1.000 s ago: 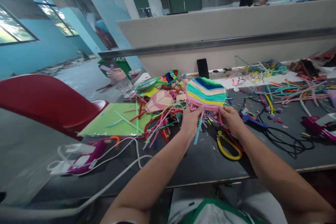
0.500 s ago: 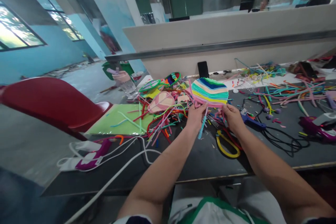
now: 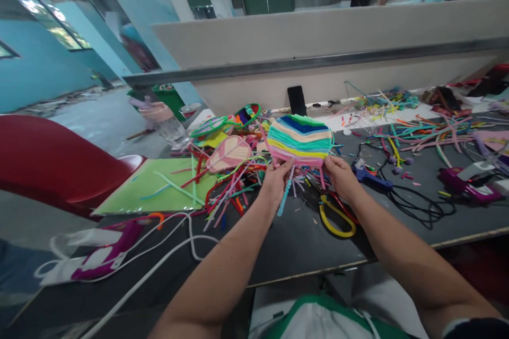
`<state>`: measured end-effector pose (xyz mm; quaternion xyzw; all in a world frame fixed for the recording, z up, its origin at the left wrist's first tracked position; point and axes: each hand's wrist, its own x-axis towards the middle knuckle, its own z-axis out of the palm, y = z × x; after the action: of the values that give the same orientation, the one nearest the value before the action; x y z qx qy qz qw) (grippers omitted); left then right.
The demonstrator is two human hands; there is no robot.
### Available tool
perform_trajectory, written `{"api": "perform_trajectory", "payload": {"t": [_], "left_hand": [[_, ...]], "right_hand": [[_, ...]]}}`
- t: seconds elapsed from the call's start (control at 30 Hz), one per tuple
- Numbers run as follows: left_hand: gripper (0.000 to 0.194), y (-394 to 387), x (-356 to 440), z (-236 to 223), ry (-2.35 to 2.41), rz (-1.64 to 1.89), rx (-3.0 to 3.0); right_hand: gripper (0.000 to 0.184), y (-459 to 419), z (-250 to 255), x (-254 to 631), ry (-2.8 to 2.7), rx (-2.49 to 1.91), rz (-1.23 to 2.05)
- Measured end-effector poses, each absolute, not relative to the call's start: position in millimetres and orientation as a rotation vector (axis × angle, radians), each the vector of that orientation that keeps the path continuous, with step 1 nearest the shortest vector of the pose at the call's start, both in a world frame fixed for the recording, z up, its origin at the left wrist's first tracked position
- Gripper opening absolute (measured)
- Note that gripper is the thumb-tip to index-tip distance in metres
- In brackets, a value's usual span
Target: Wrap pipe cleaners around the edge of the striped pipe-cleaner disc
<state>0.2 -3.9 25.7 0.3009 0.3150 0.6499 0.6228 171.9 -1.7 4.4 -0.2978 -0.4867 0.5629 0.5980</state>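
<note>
Between my hands is a rounded striped pipe-cleaner panel (image 3: 300, 140), banded in green, dark blue, peach, teal, yellow and pink. My left hand (image 3: 278, 177) pinches its lower left edge, where a twisted light-blue pipe cleaner (image 3: 285, 193) hangs down. My right hand (image 3: 340, 174) grips the lower right edge, near a pink strand (image 3: 322, 177) that points downward. Behind my left hand lies a pink and peach oval piece (image 3: 229, 153) on a heap of loose pipe cleaners (image 3: 234, 190). Scissors with yellow handles (image 3: 338, 222) rest on the table below my right hand.
A blue glue gun (image 3: 374, 177) with a black cable lies to the right. Purple-and-white power strips (image 3: 107, 251) sit left and far right. A phone (image 3: 296, 100) leans on the divider (image 3: 246, 42). A clear cup (image 3: 169, 127) stands back left, near a red chair (image 3: 59, 164).
The view has shifted to the right. The striped panel now faces me more fully and its pink lower strands are spread more visibly. Both hands still hold it.
</note>
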Motion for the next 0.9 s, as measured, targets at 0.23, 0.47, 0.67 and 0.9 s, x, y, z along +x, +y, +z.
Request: {"api": "perform_trajectory", "payload": {"t": [0.23,0.47,0.67,0.9], "left_hand": [[0.035,1,-3,12,0.685,1.498,0.652],[0.030,-5,-2,13,0.679,1.500,0.620],[0.027,-6,-1,14,0.716,1.515,0.664],[0.032,-10,0,17,0.725,1.419,0.712]], "right_hand": [[0.017,-6,9,168,-1.093,-0.647,1.371],[0.019,-5,6,168,-1.168,-0.633,1.367],[0.024,-7,9,169,-1.185,-0.649,1.373],[0.029,-7,10,170,-1.129,-0.667,1.406]]}}
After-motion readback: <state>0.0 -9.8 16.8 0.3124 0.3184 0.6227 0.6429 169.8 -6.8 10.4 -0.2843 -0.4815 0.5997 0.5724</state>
